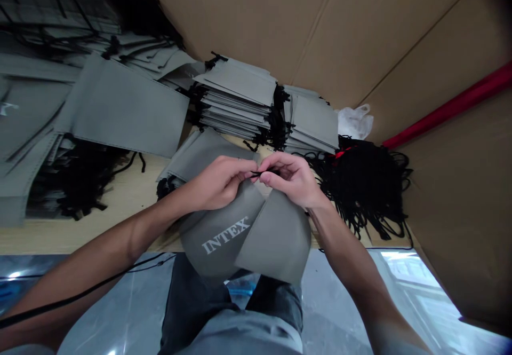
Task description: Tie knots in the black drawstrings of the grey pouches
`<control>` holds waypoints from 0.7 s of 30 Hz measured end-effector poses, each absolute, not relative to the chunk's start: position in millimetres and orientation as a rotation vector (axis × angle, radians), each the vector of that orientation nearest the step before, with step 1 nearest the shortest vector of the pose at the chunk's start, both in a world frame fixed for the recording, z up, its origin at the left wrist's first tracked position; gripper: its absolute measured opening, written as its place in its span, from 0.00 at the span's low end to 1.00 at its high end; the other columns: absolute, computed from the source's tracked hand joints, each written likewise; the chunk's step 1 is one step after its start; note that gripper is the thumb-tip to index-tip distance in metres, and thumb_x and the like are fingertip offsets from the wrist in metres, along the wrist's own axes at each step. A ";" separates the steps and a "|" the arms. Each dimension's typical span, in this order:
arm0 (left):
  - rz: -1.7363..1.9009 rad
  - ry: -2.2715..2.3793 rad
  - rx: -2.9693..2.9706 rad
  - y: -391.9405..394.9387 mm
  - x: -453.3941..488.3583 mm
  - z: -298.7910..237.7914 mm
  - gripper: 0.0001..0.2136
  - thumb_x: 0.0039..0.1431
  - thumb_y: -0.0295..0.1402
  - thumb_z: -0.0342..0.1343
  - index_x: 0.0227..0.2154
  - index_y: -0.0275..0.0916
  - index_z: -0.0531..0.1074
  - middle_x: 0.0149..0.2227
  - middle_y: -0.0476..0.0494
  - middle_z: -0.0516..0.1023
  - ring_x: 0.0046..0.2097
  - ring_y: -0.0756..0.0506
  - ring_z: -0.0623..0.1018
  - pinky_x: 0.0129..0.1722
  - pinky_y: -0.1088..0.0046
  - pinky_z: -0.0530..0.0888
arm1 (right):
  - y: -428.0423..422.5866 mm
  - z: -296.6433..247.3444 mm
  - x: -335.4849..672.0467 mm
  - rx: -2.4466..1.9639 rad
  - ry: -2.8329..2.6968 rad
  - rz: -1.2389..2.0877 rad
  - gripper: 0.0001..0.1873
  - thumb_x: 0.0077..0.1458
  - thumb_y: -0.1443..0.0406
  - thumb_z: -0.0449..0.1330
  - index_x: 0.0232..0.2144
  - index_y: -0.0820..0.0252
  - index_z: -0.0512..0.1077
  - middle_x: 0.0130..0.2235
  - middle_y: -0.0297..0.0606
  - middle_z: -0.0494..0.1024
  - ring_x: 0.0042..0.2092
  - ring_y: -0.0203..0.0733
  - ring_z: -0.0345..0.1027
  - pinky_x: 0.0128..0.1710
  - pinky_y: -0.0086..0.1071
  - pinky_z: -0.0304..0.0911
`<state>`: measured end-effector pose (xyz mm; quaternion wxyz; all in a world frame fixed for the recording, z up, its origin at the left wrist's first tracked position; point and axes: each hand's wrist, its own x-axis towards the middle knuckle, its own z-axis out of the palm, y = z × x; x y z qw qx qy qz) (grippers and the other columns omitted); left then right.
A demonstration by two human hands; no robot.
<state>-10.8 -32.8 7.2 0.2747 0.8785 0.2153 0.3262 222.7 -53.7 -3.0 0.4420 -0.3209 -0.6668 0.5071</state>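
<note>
A grey fabric pouch with white INTEX lettering hangs over the table's front edge, folded so that a plain panel lies to its right. Above it, my left hand is closed in a pinch on a thin black cord. Meeting it fingertip to fingertip, my right hand pinches the same cord, some of which is bunched under its fingers. The cord's join to the pouch is hidden behind my hands. Beneath my left wrist lies another grey pouch.
Stacked grey pouches with black cord ends stand at the back, beside a second stack. More pouches heap up at left. A pile of black cords lies right, near a white plastic bag. Cardboard walls enclose the table.
</note>
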 end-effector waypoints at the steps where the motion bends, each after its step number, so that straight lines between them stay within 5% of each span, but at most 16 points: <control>1: 0.868 0.571 2.333 -32.8 -11.1 7.9 0.10 0.64 0.20 0.48 0.30 0.38 0.69 0.24 0.54 0.66 0.26 0.52 0.63 0.29 0.75 0.61 | -53.5 -3.8 223.1 -0.794 -1.634 1.299 0.12 0.61 0.59 0.74 0.42 0.57 0.80 0.39 0.38 0.84 0.42 0.40 0.81 0.43 0.32 0.75; 8: 0.828 0.469 2.075 -30.6 -11.7 6.4 0.14 0.74 0.32 0.52 0.31 0.36 0.75 0.27 0.50 0.76 0.30 0.51 0.71 0.32 0.78 0.67 | -53.7 -4.6 217.1 -0.782 -1.497 1.451 0.19 0.56 0.52 0.77 0.36 0.58 0.78 0.30 0.33 0.79 0.30 0.34 0.72 0.31 0.28 0.69; 15: 0.777 0.357 1.923 -31.9 -11.4 12.1 0.17 0.76 0.40 0.54 0.32 0.36 0.76 0.29 0.48 0.76 0.31 0.50 0.72 0.33 0.77 0.68 | -53.2 -5.2 211.5 -0.699 -1.399 1.536 0.20 0.55 0.52 0.77 0.34 0.58 0.76 0.27 0.30 0.76 0.28 0.34 0.70 0.29 0.28 0.67; 21: 0.639 0.600 1.993 -29.4 -15.5 17.7 0.18 0.76 0.44 0.51 0.37 0.36 0.77 0.32 0.49 0.75 0.33 0.50 0.70 0.32 0.77 0.66 | -50.0 2.2 230.1 -0.685 -1.658 1.373 0.14 0.61 0.62 0.74 0.47 0.57 0.78 0.42 0.37 0.82 0.43 0.38 0.79 0.45 0.31 0.73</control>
